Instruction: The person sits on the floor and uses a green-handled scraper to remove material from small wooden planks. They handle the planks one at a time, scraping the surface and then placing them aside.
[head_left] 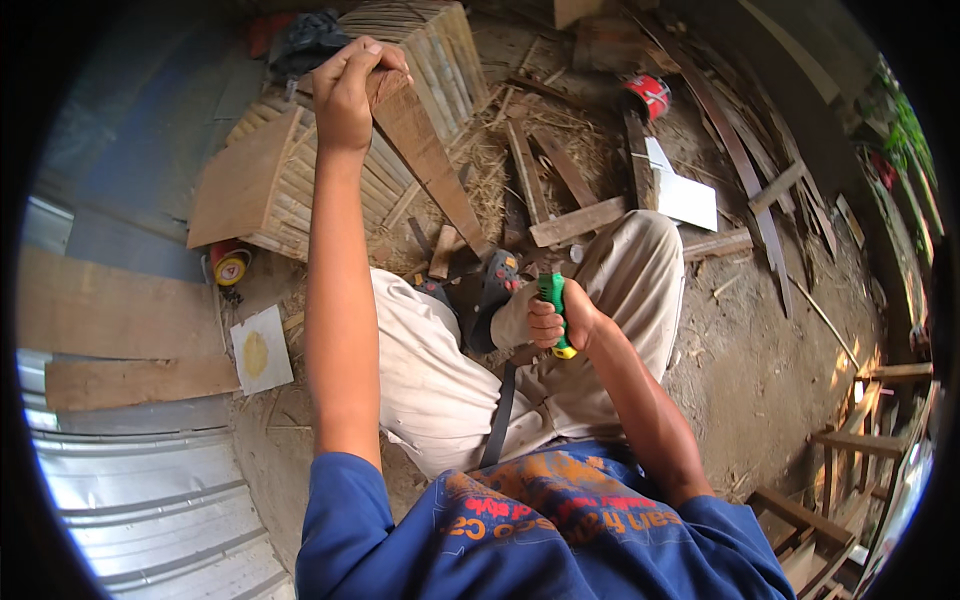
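Note:
At the upper left, my left hand [348,92] is closed around the top end of a long brown wooden board [428,158]. The board slants down toward my feet, its lower end beside my sandal [500,280]. In front of my bent knee, my right hand [565,318] is wrapped around a green and yellow tool handle [553,290]. The working end of that tool is too blurred to name. A dark flat strip [502,415] lies across my trousers.
Slatted wooden crates [245,185] stand at the left, near a yellow tape measure [231,268]. Loose wood pieces [578,222], a white panel [688,202] and a red can [650,96] lie ahead. Corrugated metal sheets [170,510] fill the lower left; wooden frames [858,442] stand lower right.

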